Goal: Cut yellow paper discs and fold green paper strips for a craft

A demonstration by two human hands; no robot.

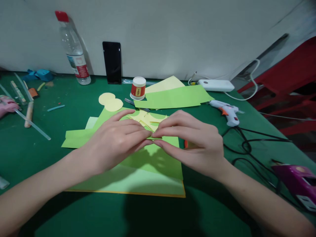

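Observation:
Between the fingertips of both hands is a small folded piece of green paper (156,138), mostly covered by the fingers. My left hand (118,141) pinches its left end. My right hand (192,138) pinches the right end between thumb and fingers. Below lies a stack of green paper sheets (153,168) with an orange edge at the bottom. Pale yellow paper scraps (143,119) rest on the stack just behind my fingers. Two pale yellow paper circles (114,104) overlap at its far left corner. An orange-red object beside my right hand is mostly hidden.
A red-capped water bottle (76,56) and a black phone (112,62) lean against the wall. Nearby stand a red and white tub (138,89) and a cut green sheet (177,97). On the right are a white glue gun (228,112), black cable (247,144) and purple power strip (295,181).

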